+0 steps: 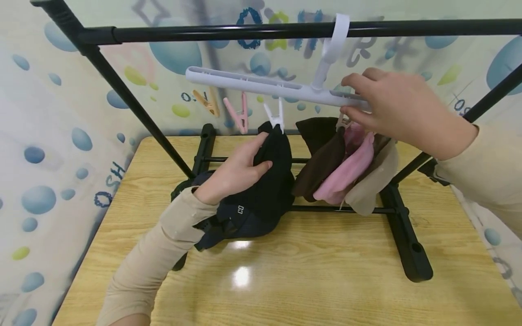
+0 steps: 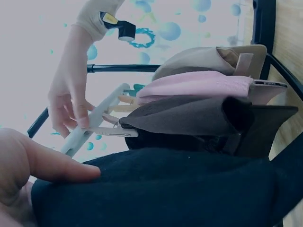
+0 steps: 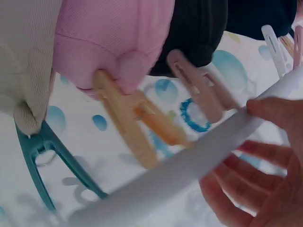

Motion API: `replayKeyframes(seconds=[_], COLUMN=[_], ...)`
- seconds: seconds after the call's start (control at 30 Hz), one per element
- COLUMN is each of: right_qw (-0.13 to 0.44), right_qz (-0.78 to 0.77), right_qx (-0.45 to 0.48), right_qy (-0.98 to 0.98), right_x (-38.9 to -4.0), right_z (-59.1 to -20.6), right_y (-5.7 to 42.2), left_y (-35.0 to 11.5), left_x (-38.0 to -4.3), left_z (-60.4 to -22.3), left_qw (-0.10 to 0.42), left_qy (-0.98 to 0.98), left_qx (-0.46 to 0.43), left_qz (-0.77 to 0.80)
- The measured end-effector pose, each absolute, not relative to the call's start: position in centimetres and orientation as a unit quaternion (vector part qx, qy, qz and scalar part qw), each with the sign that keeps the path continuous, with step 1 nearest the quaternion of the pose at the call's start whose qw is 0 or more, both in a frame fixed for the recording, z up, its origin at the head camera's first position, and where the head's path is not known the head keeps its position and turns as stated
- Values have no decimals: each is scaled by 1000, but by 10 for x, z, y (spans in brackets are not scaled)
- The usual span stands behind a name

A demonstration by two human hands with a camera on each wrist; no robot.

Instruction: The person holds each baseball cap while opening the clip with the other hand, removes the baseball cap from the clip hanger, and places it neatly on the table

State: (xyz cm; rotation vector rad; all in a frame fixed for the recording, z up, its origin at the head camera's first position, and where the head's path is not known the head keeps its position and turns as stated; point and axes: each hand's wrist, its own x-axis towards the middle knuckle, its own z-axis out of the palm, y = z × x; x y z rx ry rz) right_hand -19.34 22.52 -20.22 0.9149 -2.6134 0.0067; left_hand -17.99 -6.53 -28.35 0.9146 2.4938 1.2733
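Note:
A white hanger (image 1: 253,85) hooks over a black rail, its bar slightly tilted, with coloured clips along it. My right hand (image 1: 401,106) grips the bar's right part between thumb and fingers. My left hand (image 1: 238,170) holds a black cap (image 1: 275,181) by its side, the thumb lying on the cloth in the left wrist view. A white clip (image 1: 278,118) sits at the cap's top. On the right hang a dark brown cap (image 1: 322,167), a pink cap (image 1: 346,170) and a beige cap (image 1: 373,185). The right wrist view shows a teal clip (image 3: 42,146) at the beige one.
The black rail (image 1: 228,33) belongs to a stand whose feet (image 1: 408,244) rest on a wooden table (image 1: 310,271). Below my left hand lies dark navy headwear (image 1: 244,222) with white letters. A pink clip (image 1: 240,115) and a yellow clip (image 1: 208,103) hang at the left.

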Motion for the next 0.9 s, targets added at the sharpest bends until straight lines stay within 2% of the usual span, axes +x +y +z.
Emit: replayKeyframes(seconds=[0.17, 0.37, 0.5, 0.63, 0.9], right_qw=[264, 313, 324, 311, 306], right_qz=[13, 22, 22, 11, -32], right_qx=[333, 378, 374, 345, 280], right_qy=[-905, -871, -869, -885, -910], right_x=[-182, -177, -180, -186, -197], right_z=[-202, -207, -213, -215, -212], right_y=[210, 178, 152, 129, 105], left_y=[-69, -74, -74, -71, -67], left_x=[-179, -180, -181, -179, -171], left_z=[-282, -284, -285, -286, -283], left_qw=[74, 54, 47, 34, 29], left_qy=[852, 861, 862, 865, 860], left_qx=[311, 305, 306, 314, 323], left_qz=[415, 403, 400, 390, 395])
